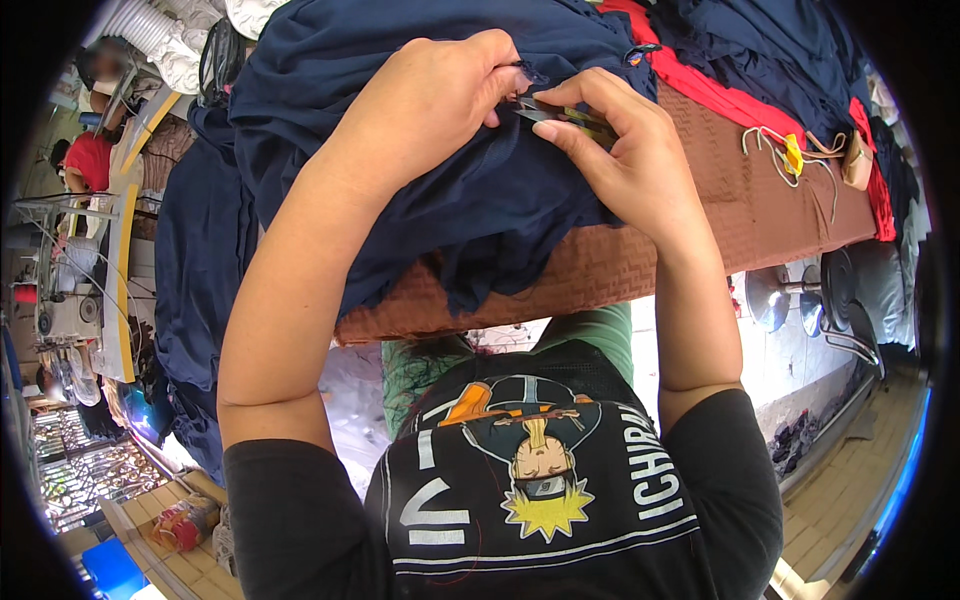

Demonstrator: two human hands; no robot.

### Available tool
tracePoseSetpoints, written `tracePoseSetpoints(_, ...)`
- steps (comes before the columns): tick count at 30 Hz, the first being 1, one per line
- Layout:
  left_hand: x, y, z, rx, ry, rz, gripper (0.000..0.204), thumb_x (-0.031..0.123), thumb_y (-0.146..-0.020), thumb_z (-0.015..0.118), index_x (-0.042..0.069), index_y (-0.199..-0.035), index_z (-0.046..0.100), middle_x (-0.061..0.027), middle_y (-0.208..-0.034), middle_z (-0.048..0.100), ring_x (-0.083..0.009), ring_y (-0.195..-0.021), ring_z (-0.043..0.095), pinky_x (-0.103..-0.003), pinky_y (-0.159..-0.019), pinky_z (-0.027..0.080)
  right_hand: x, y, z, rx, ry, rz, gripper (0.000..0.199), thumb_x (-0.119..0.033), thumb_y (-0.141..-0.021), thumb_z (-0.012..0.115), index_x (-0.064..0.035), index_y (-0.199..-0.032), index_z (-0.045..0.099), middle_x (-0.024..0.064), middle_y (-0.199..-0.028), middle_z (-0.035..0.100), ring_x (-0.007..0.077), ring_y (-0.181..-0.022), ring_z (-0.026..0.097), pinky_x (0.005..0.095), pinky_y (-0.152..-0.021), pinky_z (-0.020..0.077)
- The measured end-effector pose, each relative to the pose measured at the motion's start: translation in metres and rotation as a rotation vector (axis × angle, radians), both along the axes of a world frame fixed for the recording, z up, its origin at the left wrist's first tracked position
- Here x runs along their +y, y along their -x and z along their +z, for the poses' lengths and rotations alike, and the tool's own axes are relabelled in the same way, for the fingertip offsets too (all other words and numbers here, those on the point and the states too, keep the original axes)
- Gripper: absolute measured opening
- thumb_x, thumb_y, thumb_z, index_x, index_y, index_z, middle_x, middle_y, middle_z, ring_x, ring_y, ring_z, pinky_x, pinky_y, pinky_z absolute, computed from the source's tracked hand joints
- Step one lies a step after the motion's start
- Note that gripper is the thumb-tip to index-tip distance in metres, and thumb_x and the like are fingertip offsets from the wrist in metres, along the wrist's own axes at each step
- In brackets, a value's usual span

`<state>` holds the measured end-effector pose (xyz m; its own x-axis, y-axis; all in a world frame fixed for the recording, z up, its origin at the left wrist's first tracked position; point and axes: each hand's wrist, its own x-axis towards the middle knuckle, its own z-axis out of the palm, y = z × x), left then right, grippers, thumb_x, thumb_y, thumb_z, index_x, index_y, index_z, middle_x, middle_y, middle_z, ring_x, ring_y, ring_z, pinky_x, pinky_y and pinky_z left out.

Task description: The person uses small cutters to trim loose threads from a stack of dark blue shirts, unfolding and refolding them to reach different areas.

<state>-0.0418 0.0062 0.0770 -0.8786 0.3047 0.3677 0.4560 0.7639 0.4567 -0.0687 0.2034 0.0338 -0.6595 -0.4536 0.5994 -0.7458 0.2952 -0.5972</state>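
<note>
A heap of navy blue cloth [440, 230] lies in front of me and hangs over the near edge of the table. My left hand [450, 90] is closed at the top of the heap, pinching a small bit of the navy cloth between thumb and fingers. Beside it, my right hand [625, 125] grips thread snips [530, 108] between thumb and fingers. The blades point left, right by the pinched cloth at my left fingertips. Whether they touch a thread is too small to tell.
A brown patterned cloth [740, 180] covers the table. Red fabric [700, 90] and more navy cloth [770, 50] lie at the far right, near a pale cord with a yellow piece [793, 155]. A person in red [88, 160] and sewing equipment [75, 310] are at the left.
</note>
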Motion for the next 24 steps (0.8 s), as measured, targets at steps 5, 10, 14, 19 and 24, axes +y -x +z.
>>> tracePoseSetpoints(5,0.0030,-0.0009,0.0034,-0.009,0.042,0.016,0.014,0.014,-0.095,0.057,0.000,-0.094,0.058,-0.0113,-0.080,0.069,-0.0205,-0.070,0.069,-0.031,-0.063,0.052,0.0003,0.0040,0.0014,0.101,-0.077,-0.028,0.018,-0.016,-0.080,0.072,-0.0064,-0.093,0.064,0.0093,-0.082,0.064,0.0302,-0.073,0.063,0.0369,-0.064,0.0487)
tracePoseSetpoints(10,0.0026,-0.0022,0.0031,-0.041,-0.067,0.042,0.014,0.014,-0.095,0.059,0.000,-0.096,0.061,-0.0076,-0.079,0.069,-0.0151,-0.067,0.067,-0.027,-0.062,0.052,0.0018,0.0021,0.0020,0.088,-0.063,-0.033,0.017,-0.016,-0.080,0.072,-0.0070,-0.091,0.064,0.0091,-0.082,0.064,0.0304,-0.073,0.063,0.0375,-0.064,0.0484)
tracePoseSetpoints(14,0.0011,-0.0022,0.0013,-0.005,-0.102,0.077,0.015,0.014,-0.094,0.061,0.000,-0.100,0.065,-0.0045,-0.078,0.068,-0.0105,-0.068,0.065,-0.024,-0.063,0.051,0.0016,-0.0003,0.0048,0.076,-0.076,-0.035,0.017,-0.017,-0.080,0.072,-0.0065,-0.091,0.064,0.0089,-0.081,0.063,0.0292,-0.072,0.063,0.0368,-0.064,0.0489)
tracePoseSetpoints(19,-0.0009,0.0022,-0.0003,0.025,-0.084,0.091,0.017,0.014,-0.094,0.061,0.000,-0.102,0.067,-0.0045,-0.078,0.068,-0.0092,-0.071,0.065,-0.023,-0.066,0.052,-0.0006,-0.0030,0.0074,0.087,-0.045,-0.030,0.018,-0.018,-0.081,0.072,-0.0070,-0.092,0.064,0.0082,-0.082,0.062,0.0278,-0.072,0.064,0.0366,-0.064,0.0495)
tracePoseSetpoints(24,0.0006,0.0016,-0.0002,0.050,-0.126,0.084,0.017,0.014,-0.094,0.060,0.000,-0.101,0.067,-0.0051,-0.078,0.069,-0.0099,-0.073,0.066,-0.023,-0.068,0.052,-0.0038,-0.0030,0.0065,0.104,-0.060,-0.044,0.018,-0.019,-0.081,0.072,-0.0075,-0.092,0.064,0.0075,-0.083,0.062,0.0271,-0.074,0.065,0.0367,-0.064,0.0500)
